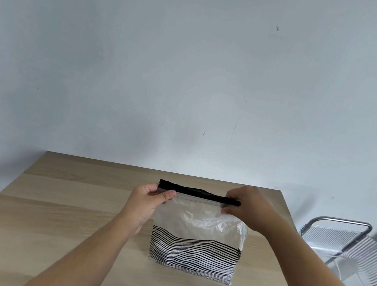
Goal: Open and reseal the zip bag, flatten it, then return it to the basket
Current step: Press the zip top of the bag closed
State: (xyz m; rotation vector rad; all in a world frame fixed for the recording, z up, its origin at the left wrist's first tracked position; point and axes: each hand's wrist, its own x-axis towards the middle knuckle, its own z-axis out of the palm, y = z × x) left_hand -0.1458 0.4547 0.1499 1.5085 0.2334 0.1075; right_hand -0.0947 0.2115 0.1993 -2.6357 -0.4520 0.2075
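A person holds a zip bag [196, 232] upright over a pale wooden desk [54, 216], the 2 hands pinching opposite ends of its black zip strip [199, 193]: the left hand [147, 200] grips the left corner between thumb and fingers, while the right hand [246, 208] pinches the right end, fingers curled over the top edge. Gripping both ends keeps the strip taut and level, a hold that appears suited to working the seal. The bag's lower half carries wavy black stripes and its bottom edge looks to rest on, or hang just above, the desk; which cannot be told. The strip bulges slightly near its middle, but whether the seal is parted or closed is hard to make out. The basket named in the task is nowhere in view. A clear ribbed chair [348, 242] stands well apart at right, partly cut off by the frame.
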